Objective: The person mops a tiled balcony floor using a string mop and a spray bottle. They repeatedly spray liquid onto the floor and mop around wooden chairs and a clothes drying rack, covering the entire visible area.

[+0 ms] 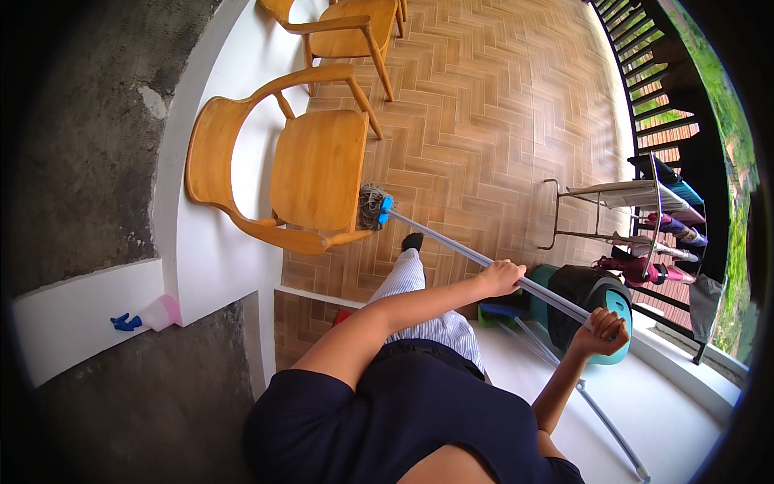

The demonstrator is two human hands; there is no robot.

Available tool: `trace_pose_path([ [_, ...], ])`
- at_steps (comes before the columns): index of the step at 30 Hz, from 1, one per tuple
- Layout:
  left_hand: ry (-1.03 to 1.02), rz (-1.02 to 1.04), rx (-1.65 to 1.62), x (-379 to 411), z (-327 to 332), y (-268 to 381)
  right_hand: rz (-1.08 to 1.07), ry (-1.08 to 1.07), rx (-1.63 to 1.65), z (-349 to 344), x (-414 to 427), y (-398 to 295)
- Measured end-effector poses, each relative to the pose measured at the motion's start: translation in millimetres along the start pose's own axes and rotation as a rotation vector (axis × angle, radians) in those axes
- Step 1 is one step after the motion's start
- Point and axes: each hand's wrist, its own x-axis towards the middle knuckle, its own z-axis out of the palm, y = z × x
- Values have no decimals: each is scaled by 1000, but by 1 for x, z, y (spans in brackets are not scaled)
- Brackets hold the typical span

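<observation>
Both hands grip the pale grey pole of a string mop, which slants across my front. My left hand wraps around the pole partway down. My right hand is closed around its upper end. At the lower end, a blue clamp holds the grey mop strings. The strings lie on the wood-look herringbone floor tiles, close by the front edge of a wooden armchair. One dark-covered foot is on the floor near the mop head.
Another wooden armchair stands farther along the white wall. To the right are a teal-and-black bin, a metal drying rack with cloths, and a dark railing. A second pole leans nearby. A pink spray bottle rests on a left ledge.
</observation>
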Motion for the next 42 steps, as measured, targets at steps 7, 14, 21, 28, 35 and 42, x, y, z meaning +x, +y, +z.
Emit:
trace_pose_path([
  [7, 135, -197, 88, -5, 7, -97, 137, 155, -67, 6, -2, 104],
  [14, 448, -717, 380, -78, -1, -219, 357, -84, -39, 3, -42, 205],
  [21, 747, -679, -92, -36, 20, -239, 391, -451, -149, -21, 18, 167],
  [28, 679, -644, -83, 50, 107, -166, 1408, -791, -401, -71, 157, 39],
  [35, 254, -874, 442, 100, 150, -59, 1058, -1410, -1792, -112, 161, 54],
  [42, 359, -1150, 388, 65, 171, -162, 1309, -1429, -1539, -92, 112, 150],
])
